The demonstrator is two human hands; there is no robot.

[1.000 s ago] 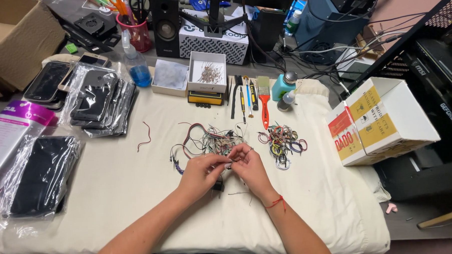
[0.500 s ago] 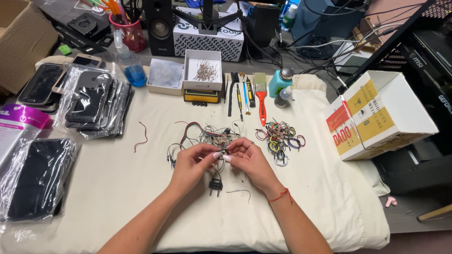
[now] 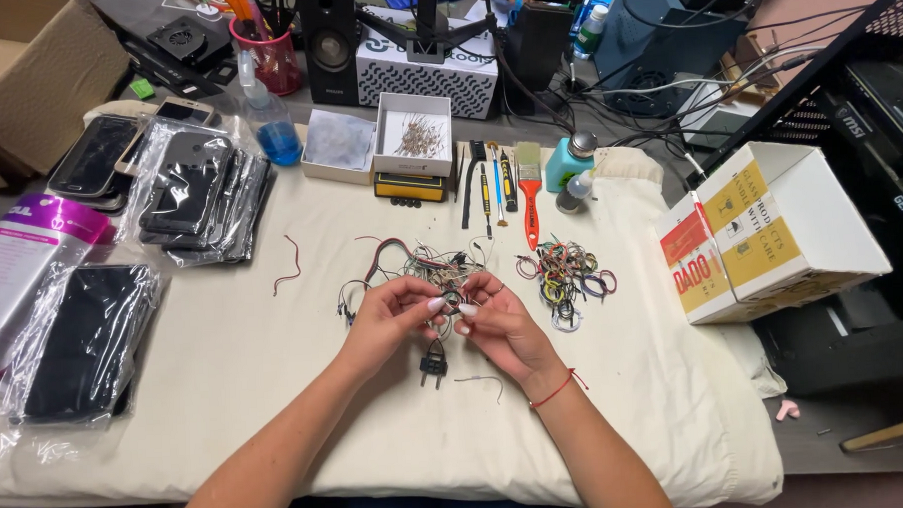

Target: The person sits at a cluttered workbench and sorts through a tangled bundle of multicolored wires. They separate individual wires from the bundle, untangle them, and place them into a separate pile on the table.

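My left hand point(image 3: 392, 321) and my right hand point(image 3: 498, 327) meet over the middle of a cream cloth point(image 3: 225, 372) and pinch a thin wire between their fingertips. From that wire a small black two-pin plug point(image 3: 433, 368) hangs just below the hands. Right behind the hands lies a tangle of coloured wires point(image 3: 422, 265). A pile of coiled coloured wires point(image 3: 564, 275) rests to the right of my right hand. My right wrist wears a red string.
A short loose wire point(image 3: 481, 381) and a red wire piece point(image 3: 288, 267) lie on the cloth. Bagged phones point(image 3: 194, 193) are stacked at the left. Small boxes point(image 3: 413, 135), hand tools with a red brush point(image 3: 529, 196) stand behind. A yellow-and-white carton point(image 3: 771, 228) sits right.
My hands have stayed together on the wire and shifted slightly; the black plug now hangs below them. The camera view has tilted a little.
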